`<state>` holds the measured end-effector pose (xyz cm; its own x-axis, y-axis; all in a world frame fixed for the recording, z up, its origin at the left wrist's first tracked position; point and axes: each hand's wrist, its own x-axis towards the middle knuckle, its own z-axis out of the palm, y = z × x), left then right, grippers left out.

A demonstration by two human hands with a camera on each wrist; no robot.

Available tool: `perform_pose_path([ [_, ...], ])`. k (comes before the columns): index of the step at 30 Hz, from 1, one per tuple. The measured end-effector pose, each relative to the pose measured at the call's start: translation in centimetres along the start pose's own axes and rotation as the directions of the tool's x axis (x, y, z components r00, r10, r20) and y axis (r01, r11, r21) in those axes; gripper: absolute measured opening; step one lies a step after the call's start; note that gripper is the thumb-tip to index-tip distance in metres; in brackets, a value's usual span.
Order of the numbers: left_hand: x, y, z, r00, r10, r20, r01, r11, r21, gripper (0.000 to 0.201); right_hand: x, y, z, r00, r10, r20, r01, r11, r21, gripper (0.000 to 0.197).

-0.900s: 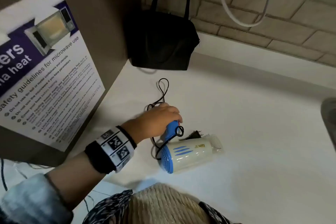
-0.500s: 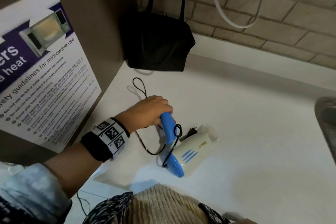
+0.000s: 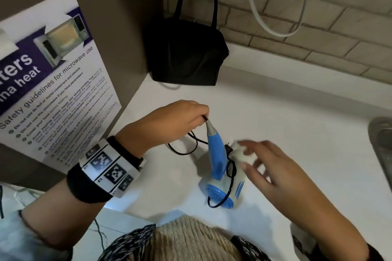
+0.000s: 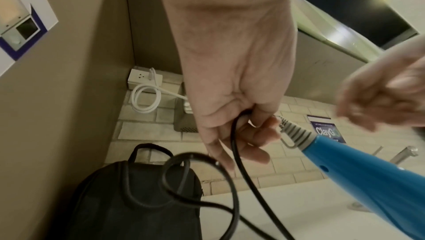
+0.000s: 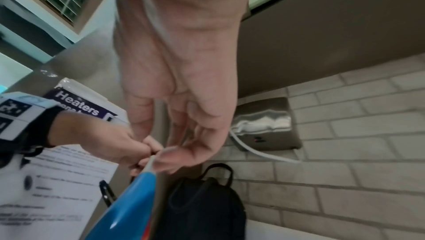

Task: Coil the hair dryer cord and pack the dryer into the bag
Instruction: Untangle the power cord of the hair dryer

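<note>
A white and blue hair dryer point(image 3: 226, 186) rests with its blue rear end on the white counter point(image 3: 307, 112), its blue handle point(image 3: 215, 154) pointing up. My left hand point(image 3: 197, 117) pinches the black cord point(image 3: 183, 150) where it leaves the handle's grey sleeve; the left wrist view shows the cord point(image 4: 236, 153) running through my left hand point(image 4: 248, 129). Loose loops trail below, and one strand crosses the dryer body. My right hand point(image 3: 256, 161), fingers spread and blurred, hovers by the nozzle and holds nothing. The black bag point(image 3: 186, 53) stands at the back wall.
A panel carrying a microwave safety poster point(image 3: 53, 91) closes off the left side. A metal sink rim point(image 3: 381, 144) lies at the right edge. A white cable point(image 3: 273, 27) hangs on the brick wall, below a metal dispenser point(image 5: 264, 125).
My left hand has slid off the blue handle onto the cord at its end and tipped the dryer up. My right hand has come into view beside the nozzle.
</note>
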<state>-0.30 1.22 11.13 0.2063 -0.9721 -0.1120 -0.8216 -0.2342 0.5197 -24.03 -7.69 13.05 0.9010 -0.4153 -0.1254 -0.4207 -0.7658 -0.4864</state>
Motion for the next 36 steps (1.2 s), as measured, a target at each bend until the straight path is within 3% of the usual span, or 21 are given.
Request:
perform_pose_path([
  [2,-0.1,0.6,-0.1,0.999,0.041,-0.012,-0.041,0.999,0.002,0.012,2.3,-1.1,0.0,0.998,-0.007,-0.055,0.008,1.0,0.01,0.039],
  [5,-0.1,1.0,0.0,0.991,0.111,-0.075,-0.111,0.994,0.009,0.012,5.6,-1.5,0.7,0.998,-0.03,0.055,0.031,0.999,-0.03,0.029],
  [9,-0.6,0.6,0.2,0.954,0.138,-0.266,-0.129,0.99,0.048,0.021,7.6,-1.2,1.0,0.997,-0.047,0.066,0.048,0.999,-0.005,0.031],
  [12,-2.1,0.6,0.6,0.836,0.106,-0.538,-0.126,0.992,0.001,0.015,8.1,-0.6,0.8,0.999,-0.039,-0.022,0.038,0.999,-0.039,0.033],
  [14,-3.2,0.8,1.3,0.768,0.064,-0.637,-0.134,0.989,-0.062,0.011,8.0,-0.4,0.5,0.995,-0.01,-0.094,0.008,1.0,-0.02,0.034],
  [15,-3.6,0.8,1.8,0.794,0.021,-0.607,-0.125,0.984,-0.13,0.012,7.9,-0.3,0.4,0.992,-0.002,-0.129,0.002,1.0,0.004,0.035],
  [17,-3.9,0.9,3.1,0.922,-0.058,-0.384,-0.071,0.947,-0.314,0.023,7.7,-0.4,0.1,0.981,0.021,-0.191,-0.011,0.999,0.049,0.033],
  [19,-3.7,1.1,4.6,0.979,-0.012,-0.204,-0.054,0.948,-0.315,0.037,7.6,-0.7,0.1,0.967,0.033,-0.252,-0.001,0.992,0.128,0.025],
  [25,-1.6,2.1,5.4,0.979,0.011,-0.205,-0.079,0.942,-0.326,0.007,7.4,-2.0,0.3,0.976,0.026,-0.216,0.038,0.956,0.289,0.008],
  [28,-1.3,1.5,4.9,0.97,0.001,-0.243,-0.084,0.939,-0.332,0.015,6.8,-1.6,0.0,0.978,0.066,-0.2,0.02,0.916,0.4,0.018],
  [33,-1.5,1.3,3.8,0.912,-0.065,-0.405,-0.108,0.914,-0.391,0.034,6.0,0.2,0.9,0.977,0.106,-0.187,-0.055,0.964,0.261,0.01],
  [36,-1.6,1.7,3.4,0.878,-0.109,-0.467,-0.13,0.883,-0.451,0.035,5.7,0.2,2.6,0.985,0.171,0.032,-0.173,0.983,0.058,0.04],
])
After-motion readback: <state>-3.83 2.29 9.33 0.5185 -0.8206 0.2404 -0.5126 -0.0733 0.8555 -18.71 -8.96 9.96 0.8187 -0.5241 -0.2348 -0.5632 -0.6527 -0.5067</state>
